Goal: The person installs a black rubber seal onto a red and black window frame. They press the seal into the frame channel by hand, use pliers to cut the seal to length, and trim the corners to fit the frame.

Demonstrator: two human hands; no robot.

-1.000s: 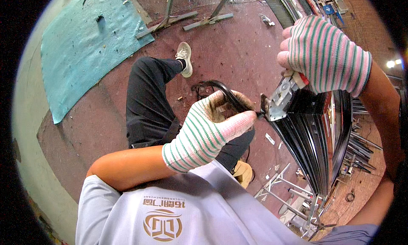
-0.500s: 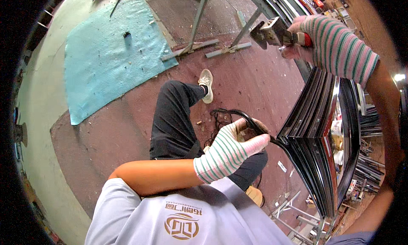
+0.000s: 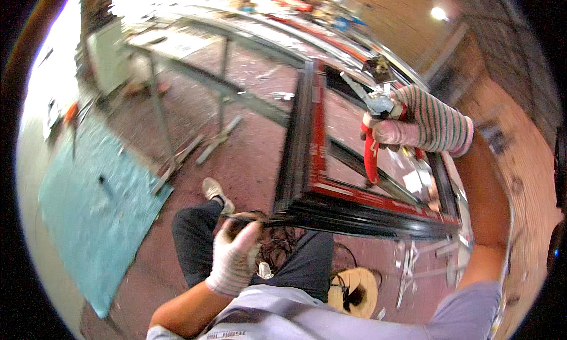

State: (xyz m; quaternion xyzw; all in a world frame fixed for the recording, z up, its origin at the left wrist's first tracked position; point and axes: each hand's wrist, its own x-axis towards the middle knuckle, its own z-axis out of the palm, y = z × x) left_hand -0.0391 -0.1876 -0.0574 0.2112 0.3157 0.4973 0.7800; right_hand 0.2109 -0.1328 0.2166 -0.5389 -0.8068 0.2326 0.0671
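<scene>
- Black frame, x1, red top face: ahead of the person, between the hands. Edge looks layered; can't count layers. Probably heavy, stiff, slick; take it by opposite rails.
- Black tangle, x1, between the legs. Looks soft; strands uncountable.
- Right hand, x1, striped glove: closed around the tool.
- Left hand, x1, same glove: blurred, seems to pinch the strip beside the frame's near-left corner.
- Red-handled tool, x1: likely light, rigid; hold by handles.
- Black strip, x1: likely bendy; pinch close to the corner.
</scene>
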